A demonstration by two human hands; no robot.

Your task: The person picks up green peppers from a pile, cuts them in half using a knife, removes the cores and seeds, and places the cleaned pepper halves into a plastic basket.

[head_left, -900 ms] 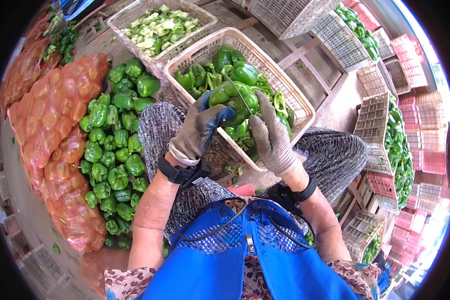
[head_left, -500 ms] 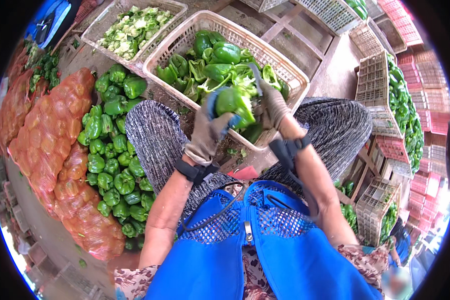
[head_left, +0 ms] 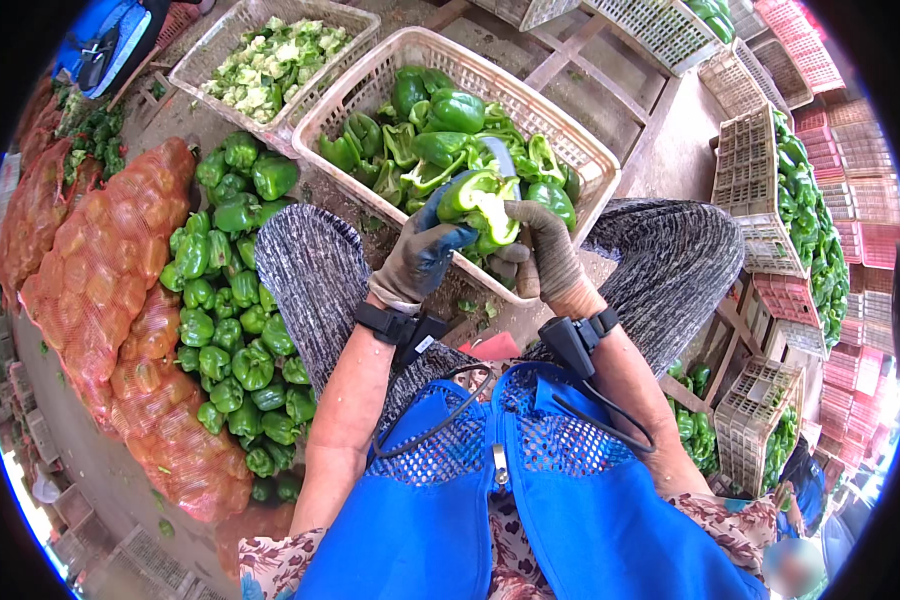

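No lettering, number or sign can be read.

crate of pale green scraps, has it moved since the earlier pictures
No: the crate of scraps keeps its place left of the pepper crate; only the view shifted.

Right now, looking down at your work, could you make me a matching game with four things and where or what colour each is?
1. Cut bell pepper
2. Pale vegetable scraps
3. Net sacks
4. Mesh-panelled vest

A. Left of the whole bell peppers
B. Blue
C. Held in the gloved left hand
D. In the upper-left crate

Pairs: 1-C, 2-D, 3-A, 4-B
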